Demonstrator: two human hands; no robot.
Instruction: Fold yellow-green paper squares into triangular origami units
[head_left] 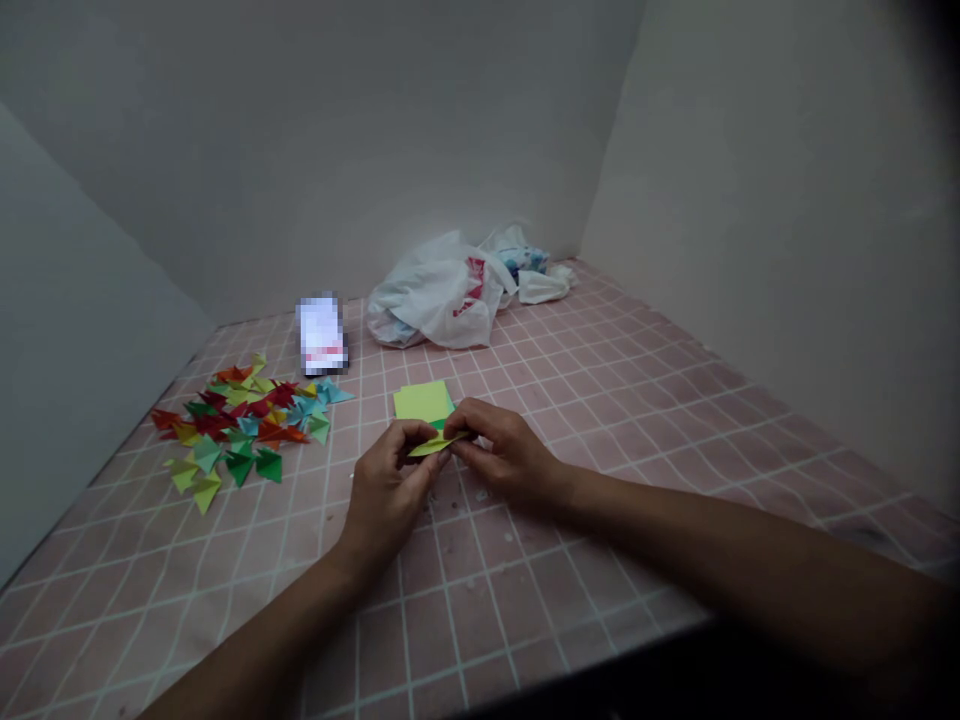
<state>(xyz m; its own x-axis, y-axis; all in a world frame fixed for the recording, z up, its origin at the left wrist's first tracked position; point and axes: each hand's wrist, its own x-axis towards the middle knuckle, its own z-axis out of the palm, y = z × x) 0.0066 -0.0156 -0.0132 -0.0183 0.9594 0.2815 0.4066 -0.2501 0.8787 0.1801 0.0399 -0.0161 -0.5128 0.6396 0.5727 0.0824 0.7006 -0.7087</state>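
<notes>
Between my two hands is a small folded yellow paper (pixel 433 443), held just in front of a paper stack. My left hand (pixel 388 482) pinches its left end with thumb and fingers. On its right end, my right hand (pixel 504 452) closes thumb and forefinger. The fingertips of both hands nearly meet and hide part of the folds. Right behind them lies the stack of square paper sheets (pixel 421 400), yellow-green on top with a green edge showing.
A pile of folded paper pieces (pixel 247 415) in several colours lies to the left. A lit phone (pixel 322 335), blurred out, stands behind it. White plastic bags (pixel 442 290) sit at the back wall. A pink checked cloth (pixel 570 400) covers the table, with walls on three sides.
</notes>
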